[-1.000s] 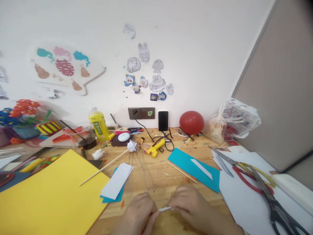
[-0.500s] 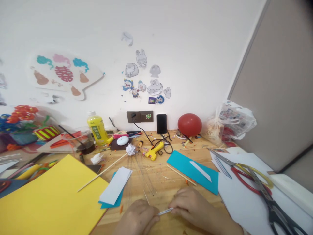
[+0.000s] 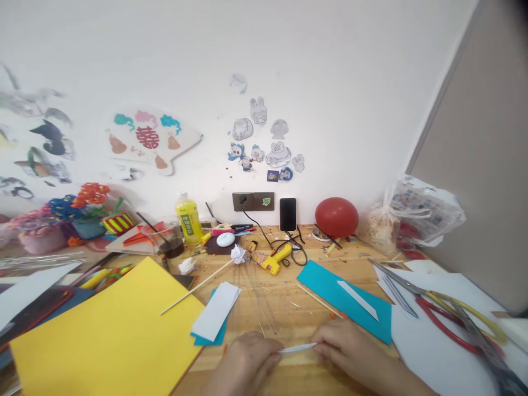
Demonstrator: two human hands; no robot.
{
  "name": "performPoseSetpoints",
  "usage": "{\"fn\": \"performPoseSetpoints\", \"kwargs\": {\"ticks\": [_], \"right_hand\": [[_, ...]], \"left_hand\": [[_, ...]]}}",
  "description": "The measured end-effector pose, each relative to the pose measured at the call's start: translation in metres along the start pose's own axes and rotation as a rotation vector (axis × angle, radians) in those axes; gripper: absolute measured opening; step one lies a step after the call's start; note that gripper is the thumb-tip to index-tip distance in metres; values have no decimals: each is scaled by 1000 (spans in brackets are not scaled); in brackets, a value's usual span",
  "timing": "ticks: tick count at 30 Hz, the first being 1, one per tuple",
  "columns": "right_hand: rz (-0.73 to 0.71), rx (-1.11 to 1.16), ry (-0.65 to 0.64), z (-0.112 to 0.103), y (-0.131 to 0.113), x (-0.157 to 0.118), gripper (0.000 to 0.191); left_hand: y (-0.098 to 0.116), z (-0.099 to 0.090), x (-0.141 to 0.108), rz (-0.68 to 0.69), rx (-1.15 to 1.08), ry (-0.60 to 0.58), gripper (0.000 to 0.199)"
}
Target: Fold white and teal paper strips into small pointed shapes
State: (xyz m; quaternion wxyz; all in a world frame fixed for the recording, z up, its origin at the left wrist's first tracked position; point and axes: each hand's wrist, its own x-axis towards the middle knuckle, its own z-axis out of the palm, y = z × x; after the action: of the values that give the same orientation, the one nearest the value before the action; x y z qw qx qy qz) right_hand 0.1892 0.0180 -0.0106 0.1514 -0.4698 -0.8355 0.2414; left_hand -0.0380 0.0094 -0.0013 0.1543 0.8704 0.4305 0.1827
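A thin white paper strip [image 3: 297, 348] stretches between my two hands, low over the wooden table [image 3: 284, 297]. My left hand [image 3: 252, 360] pinches its left end, and my right hand [image 3: 348, 349] pinches the right end. Left of my left hand lie white paper rectangles [image 3: 216, 312] on blue ones. Beyond my right hand is a blue sheet [image 3: 350, 302] with a narrow white strip [image 3: 358, 300] on it. A wooden stick with a crumpled white paper ball [image 3: 238, 254] at its tip rests partly on the yellow sheet [image 3: 111, 330].
A yellow glue gun [image 3: 276, 260] with a black cord sits mid-table. Scissors [image 3: 454, 316] lie on white sheets at the right. Along the back stand a yellow bottle [image 3: 188, 218], a phone [image 3: 287, 214], a red balloon [image 3: 337, 216] and a plastic bag [image 3: 427, 212].
The view has turned left. My hands are farther apart, and more of the white strip shows between them.
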Motion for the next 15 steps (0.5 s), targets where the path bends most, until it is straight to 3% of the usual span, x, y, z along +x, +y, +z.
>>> {"fn": "performPoseSetpoints", "kwargs": {"ticks": [6, 15], "right_hand": [[17, 93, 58, 5, 6, 2, 21], [-101, -23, 146, 8, 5, 2, 24]], "left_hand": [[-1, 3, -2, -19, -68, 79, 21], [1, 6, 1, -156, -62, 45, 23]]}}
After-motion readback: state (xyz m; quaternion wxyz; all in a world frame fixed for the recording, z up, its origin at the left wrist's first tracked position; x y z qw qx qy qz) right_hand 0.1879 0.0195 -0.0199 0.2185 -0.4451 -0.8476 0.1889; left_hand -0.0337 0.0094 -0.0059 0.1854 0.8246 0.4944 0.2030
